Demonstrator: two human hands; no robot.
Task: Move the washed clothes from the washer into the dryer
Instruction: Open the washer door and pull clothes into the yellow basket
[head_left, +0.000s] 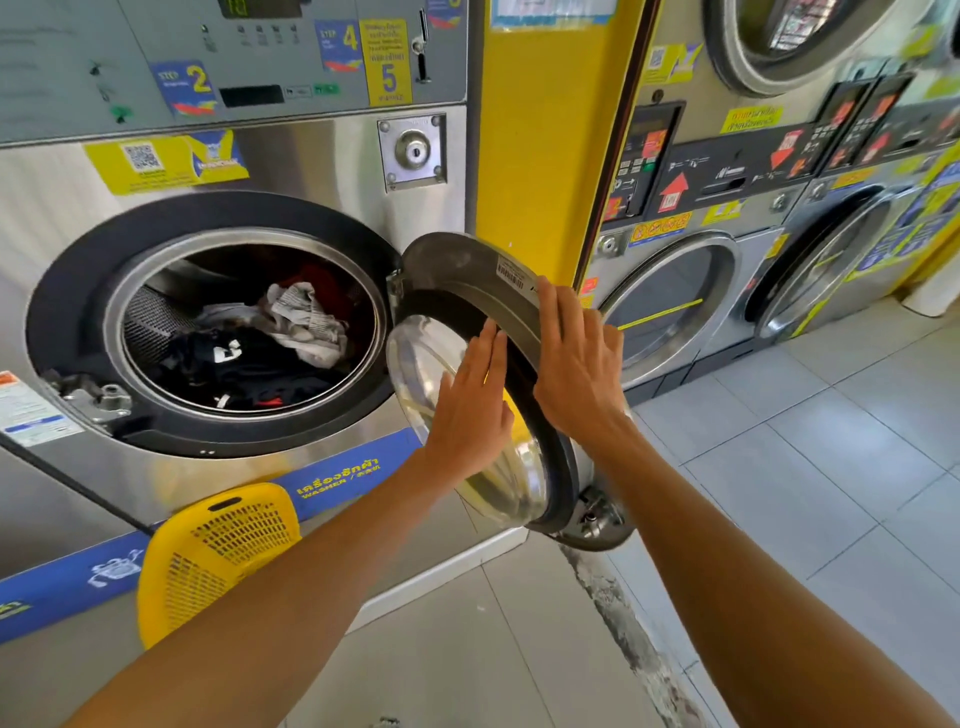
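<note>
The steel washer (322, 171) stands at the left with its round door (467, 280) swung open to the right. Inside the drum lie washed clothes (260, 348): dark garments, a pale patterned piece and something red. My left hand (470, 410) lies flat with straight fingers on the door's glass bowl. My right hand (576, 353) rests with straight fingers on the door's outer rim. Dryers (691, 291) with round doors stand at the right, beyond a yellow pillar.
A yellow plastic laundry basket (218, 556) sits on the floor below the washer opening, partly hidden by my left forearm. The yellow pillar (540, 156) separates washer and dryers. Grey floor tiles (831, 467) spread to the right.
</note>
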